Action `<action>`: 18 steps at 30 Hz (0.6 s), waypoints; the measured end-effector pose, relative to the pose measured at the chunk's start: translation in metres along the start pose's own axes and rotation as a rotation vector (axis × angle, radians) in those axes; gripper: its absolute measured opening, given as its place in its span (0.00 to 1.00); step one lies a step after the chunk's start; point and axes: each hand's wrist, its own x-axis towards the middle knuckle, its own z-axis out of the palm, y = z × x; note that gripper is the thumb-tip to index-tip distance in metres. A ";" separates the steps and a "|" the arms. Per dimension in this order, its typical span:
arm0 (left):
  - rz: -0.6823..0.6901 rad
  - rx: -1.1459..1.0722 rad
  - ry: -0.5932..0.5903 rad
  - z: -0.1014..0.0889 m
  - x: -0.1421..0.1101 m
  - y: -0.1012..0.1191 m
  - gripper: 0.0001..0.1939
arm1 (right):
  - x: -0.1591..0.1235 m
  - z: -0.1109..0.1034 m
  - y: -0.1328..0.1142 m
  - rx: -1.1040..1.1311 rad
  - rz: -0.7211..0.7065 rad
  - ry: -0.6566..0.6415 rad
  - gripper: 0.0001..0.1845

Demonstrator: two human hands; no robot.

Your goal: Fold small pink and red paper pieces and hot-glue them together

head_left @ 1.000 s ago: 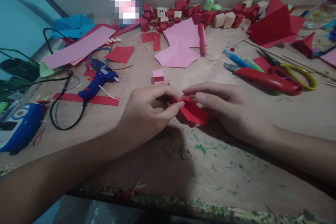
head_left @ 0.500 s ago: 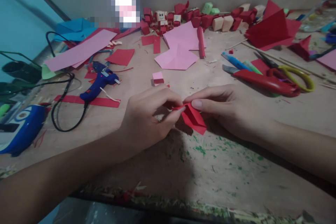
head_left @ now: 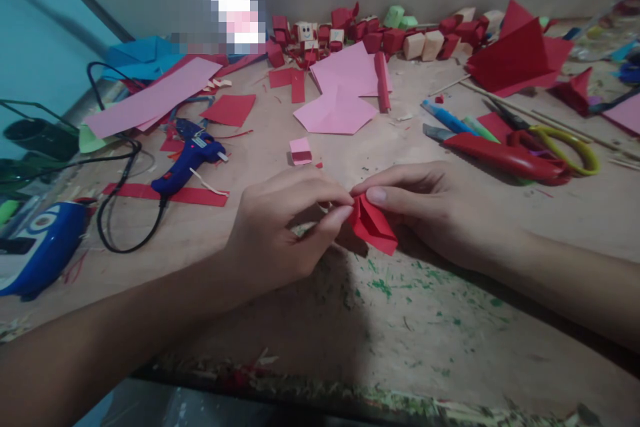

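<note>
A folded piece of red paper is held between my two hands above the wooden table. My left hand pinches its left edge between thumb and forefinger. From the other side, my right hand grips the top of the paper, thumb in front and fingers behind. Creases run down the paper, and its lower end hangs free toward me. Just beyond my left hand stands a small pink paper box with a dark red front.
Left lie a blue glue gun with its cord and a red strip. Right are a red-handled knife, yellow scissors and a blue pen. Pink sheets and several small paper figures sit at the back.
The red paper has shifted slightly right and its fold has turned a little. My left thumb and forefinger have come closer together at its edge. My right hand has barely moved.
</note>
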 end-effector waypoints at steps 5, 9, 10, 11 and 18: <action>-0.035 0.033 -0.001 0.002 0.000 -0.002 0.04 | -0.003 0.002 -0.005 -0.155 -0.015 0.001 0.10; -0.007 0.087 -0.020 0.001 0.001 -0.003 0.03 | -0.002 0.002 -0.007 -0.292 -0.046 0.007 0.13; 0.013 0.110 -0.021 0.001 0.001 -0.004 0.03 | -0.002 0.002 -0.007 -0.313 -0.051 0.009 0.13; 0.033 0.141 -0.025 0.001 0.001 -0.004 0.02 | -0.002 0.003 -0.008 -0.327 -0.054 0.014 0.12; 0.117 0.353 -0.046 -0.001 0.000 -0.005 0.05 | -0.004 0.004 -0.008 -0.304 0.004 0.000 0.12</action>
